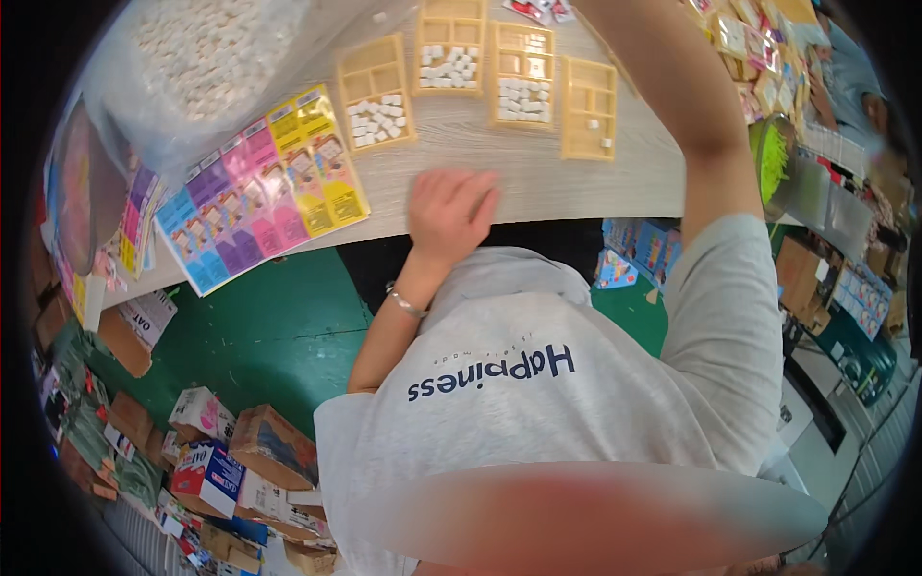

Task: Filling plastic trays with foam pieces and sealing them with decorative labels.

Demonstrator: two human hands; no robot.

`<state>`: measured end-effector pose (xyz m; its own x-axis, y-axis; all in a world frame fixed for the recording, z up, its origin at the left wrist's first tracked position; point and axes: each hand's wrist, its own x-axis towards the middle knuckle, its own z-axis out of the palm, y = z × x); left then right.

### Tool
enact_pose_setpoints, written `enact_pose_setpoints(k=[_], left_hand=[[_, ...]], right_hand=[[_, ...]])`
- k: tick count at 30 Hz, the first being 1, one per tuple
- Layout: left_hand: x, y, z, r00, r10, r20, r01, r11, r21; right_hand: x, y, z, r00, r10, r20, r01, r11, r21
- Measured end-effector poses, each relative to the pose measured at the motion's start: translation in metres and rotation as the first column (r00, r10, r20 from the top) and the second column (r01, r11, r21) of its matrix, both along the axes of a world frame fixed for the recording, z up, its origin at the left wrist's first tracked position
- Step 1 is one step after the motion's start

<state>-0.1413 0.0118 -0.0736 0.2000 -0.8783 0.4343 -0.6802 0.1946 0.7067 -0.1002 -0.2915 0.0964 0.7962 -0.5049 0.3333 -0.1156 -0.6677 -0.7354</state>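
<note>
My left hand (449,213) rests on the near edge of the table (547,197), with its thumb apart from the fingers and nothing held. In front of it stand several pale yellow compartment trays. The left tray (357,84), the second tray (451,10) and the third tray (521,40) each hold a cluster of small white pieces in the near compartment. Only a couple of white pieces (593,125) lie in the right tray (578,96). My right arm (663,86) stretches forward past the top of the picture, so that hand is out of sight.
A clear plastic bag (115,106) full of white pieces sits at the left. Colourful printed sheets (259,192) overhang the front edge. Small packets (759,48) pile up at the far right, near a container of green material (771,163). Cardboard boxes (274,446) stand on the green floor.
</note>
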Motion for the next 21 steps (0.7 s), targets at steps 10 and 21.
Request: enact_pose_setpoints(k=[10, 21], left_hand=[[-0.038, -0.078, 0.010, 0.996, -0.066, -0.064, 0.058, 0.990, -0.126], [-0.071, -0.097, 0.003, 0.989, -0.077, 0.125, 0.083, 0.996, -0.040]], right_hand=[[-0.255, 0.109, -0.146, 0.977, -0.208, -0.053, 0.165, 0.884, -0.437], [-0.299, 0.117, -0.143, 0.978, -0.200, -0.062, 0.206, 0.971, 0.119]])
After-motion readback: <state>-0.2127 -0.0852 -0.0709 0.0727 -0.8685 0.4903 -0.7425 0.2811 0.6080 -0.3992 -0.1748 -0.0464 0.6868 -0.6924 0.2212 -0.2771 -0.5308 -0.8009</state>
